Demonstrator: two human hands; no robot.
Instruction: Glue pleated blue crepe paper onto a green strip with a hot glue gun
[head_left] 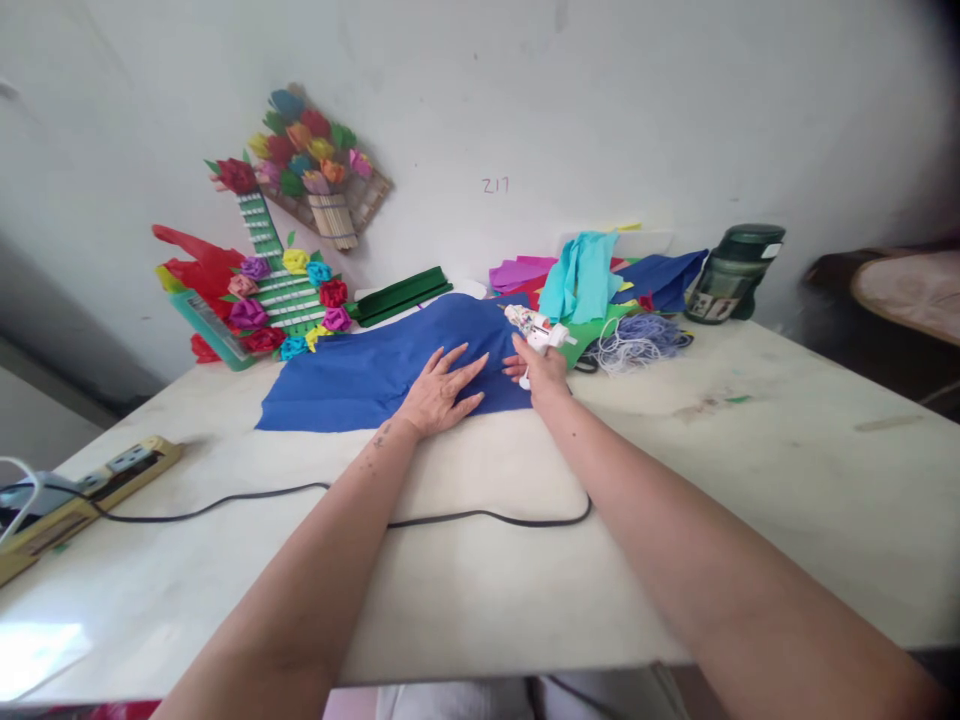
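Observation:
A wide piece of blue sheet material (pixel 337 365), fabric or crepe paper, lies across the middle of the table, its far part raised over something hidden. My left hand (pixel 442 395) rests flat on its near edge with the fingers spread. In my right hand (pixel 546 375) is a white hot glue gun (pixel 534 325), its nozzle pointing up and left above the sheet's right end. The fingers wrap round the glue gun's handle. A black cord (pixel 487 515) runs across the table below both hands.
At left is a power strip (pixel 127 475). Behind it stand a flower-decorated green craft piece (pixel 259 225) and a glue bottle (pixel 210 325). Coloured sheets (pixel 577 275), a yarn bundle (pixel 641 340) and a dark green jar (pixel 731 275) are at the back right. A flower basket decoration (pixel 334 220) leans on the wall.

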